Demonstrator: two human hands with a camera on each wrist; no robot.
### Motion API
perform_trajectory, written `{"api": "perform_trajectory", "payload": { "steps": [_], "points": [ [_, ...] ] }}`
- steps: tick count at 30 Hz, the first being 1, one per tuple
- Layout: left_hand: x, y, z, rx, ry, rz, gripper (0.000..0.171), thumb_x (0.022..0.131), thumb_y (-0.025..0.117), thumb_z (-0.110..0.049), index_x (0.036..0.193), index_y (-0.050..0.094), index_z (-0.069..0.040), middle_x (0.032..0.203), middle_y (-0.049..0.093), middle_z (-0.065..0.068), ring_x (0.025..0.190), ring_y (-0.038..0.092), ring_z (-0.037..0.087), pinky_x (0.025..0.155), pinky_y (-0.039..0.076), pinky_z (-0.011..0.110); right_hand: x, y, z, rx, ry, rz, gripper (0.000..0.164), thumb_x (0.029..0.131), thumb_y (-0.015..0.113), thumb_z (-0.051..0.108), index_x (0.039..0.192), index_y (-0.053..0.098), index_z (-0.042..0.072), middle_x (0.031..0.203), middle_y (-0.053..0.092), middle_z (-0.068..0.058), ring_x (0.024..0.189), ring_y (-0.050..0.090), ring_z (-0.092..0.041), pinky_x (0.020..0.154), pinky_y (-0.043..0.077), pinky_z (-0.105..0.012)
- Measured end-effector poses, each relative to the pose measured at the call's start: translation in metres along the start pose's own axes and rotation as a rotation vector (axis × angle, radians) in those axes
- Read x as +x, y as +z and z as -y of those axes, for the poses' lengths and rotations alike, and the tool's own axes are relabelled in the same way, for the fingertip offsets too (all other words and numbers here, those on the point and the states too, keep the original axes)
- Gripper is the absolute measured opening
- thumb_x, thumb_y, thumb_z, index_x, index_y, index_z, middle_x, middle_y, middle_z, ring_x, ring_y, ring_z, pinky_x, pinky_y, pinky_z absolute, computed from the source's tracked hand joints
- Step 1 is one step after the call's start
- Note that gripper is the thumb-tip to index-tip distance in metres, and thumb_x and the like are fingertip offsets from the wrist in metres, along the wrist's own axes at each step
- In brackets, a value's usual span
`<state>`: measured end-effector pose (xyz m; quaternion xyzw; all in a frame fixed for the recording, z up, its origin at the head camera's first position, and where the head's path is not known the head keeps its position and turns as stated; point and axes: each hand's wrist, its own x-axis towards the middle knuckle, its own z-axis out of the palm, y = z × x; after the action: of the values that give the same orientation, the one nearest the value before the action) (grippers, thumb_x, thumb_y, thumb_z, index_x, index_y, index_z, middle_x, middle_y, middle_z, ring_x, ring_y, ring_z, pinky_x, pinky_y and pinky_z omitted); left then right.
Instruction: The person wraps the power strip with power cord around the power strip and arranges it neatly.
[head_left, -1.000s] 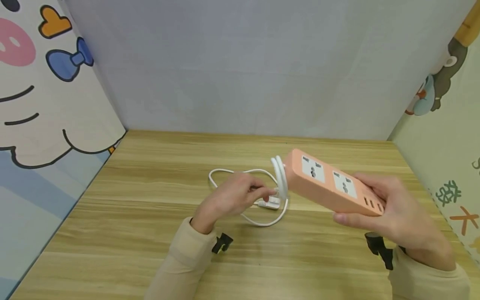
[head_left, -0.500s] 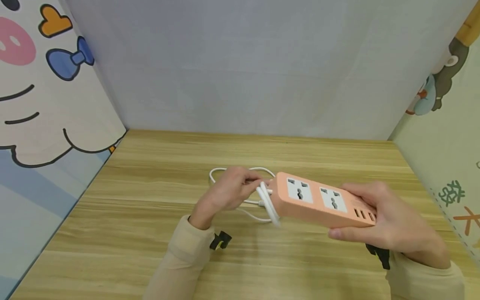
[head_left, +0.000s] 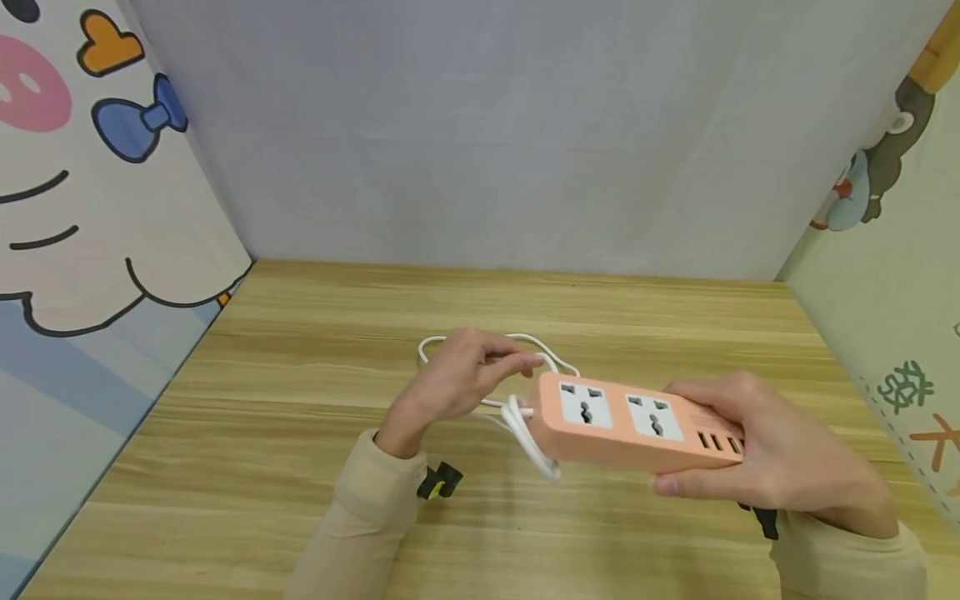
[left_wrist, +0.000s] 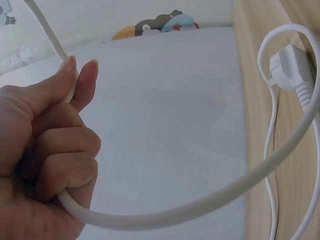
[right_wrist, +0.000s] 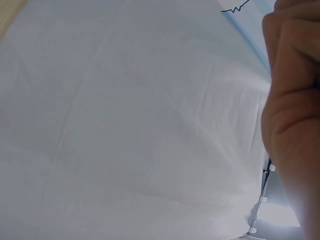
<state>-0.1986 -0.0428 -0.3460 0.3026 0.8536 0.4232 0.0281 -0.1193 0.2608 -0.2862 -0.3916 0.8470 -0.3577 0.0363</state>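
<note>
A person in cream sleeves [head_left: 375, 500] grips a peach power strip [head_left: 619, 427] in the right hand [head_left: 780, 454], fingers clamped about the end with the USB ports [head_left: 717, 442], above a wood-grain bench [head_left: 315, 350]. The left hand [head_left: 453, 379] pinches a white cord [left_wrist: 180, 214], remaining fingers curled round it. Loops of cord hang at the strip's opposite end; the plug [left_wrist: 291, 69] lies on the bench.

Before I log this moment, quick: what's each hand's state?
Left hand: closed, gripping the white cable.
Right hand: closed, holding the peach power strip.
</note>
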Motion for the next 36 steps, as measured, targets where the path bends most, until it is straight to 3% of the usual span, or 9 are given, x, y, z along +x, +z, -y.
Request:
{"api": "perform_trajectory", "payload": {
  "steps": [10,19,31,36],
  "points": [
    [-0.001,0.001,-0.004,0.011,-0.012,-0.041,0.022,0.101,0.064,-0.027,0.104,0.079,-0.012,0.095,0.078,0.005,0.070,0.064,0.003,0.067,0.054,0.021,0.001,0.004,-0.001,-0.015,-0.005,0.035,0.033,0.079,0.087,0.025,0.097,0.061,0.035,0.073,0.053,0.023,0.058,0.047,0.005,0.052,0.041,-0.017],
    [-0.003,0.000,-0.009,0.009,0.008,-0.064,0.022,0.100,0.065,-0.026,0.105,0.079,-0.010,0.095,0.079,0.006,0.074,0.070,0.004,0.066,0.054,0.020,0.002,0.008,-0.002,-0.004,0.005,0.094,0.028,0.082,0.086,0.030,0.093,0.061,0.036,0.071,0.053,0.024,0.055,0.045,0.008,0.050,0.039,-0.016],
    [-0.004,0.001,-0.012,0.040,0.017,-0.109,0.019,0.100,0.066,-0.024,0.104,0.080,-0.013,0.096,0.079,0.004,0.082,0.074,0.009,0.072,0.057,0.021,0.002,0.010,-0.003,-0.069,0.017,0.102,0.028,0.081,0.086,0.037,0.090,0.060,0.036,0.070,0.053,0.024,0.056,0.045,0.008,0.052,0.038,-0.017],
    [-0.004,0.001,-0.015,0.054,0.027,-0.146,0.018,0.099,0.067,-0.024,0.101,0.081,-0.013,0.092,0.079,0.001,0.070,0.066,0.005,0.064,0.052,0.021,0.004,0.010,-0.003,-0.054,0.038,0.113,0.025,0.083,0.084,0.038,0.088,0.060,0.036,0.068,0.051,0.024,0.054,0.043,0.008,0.050,0.038,-0.018]
  ]
}}
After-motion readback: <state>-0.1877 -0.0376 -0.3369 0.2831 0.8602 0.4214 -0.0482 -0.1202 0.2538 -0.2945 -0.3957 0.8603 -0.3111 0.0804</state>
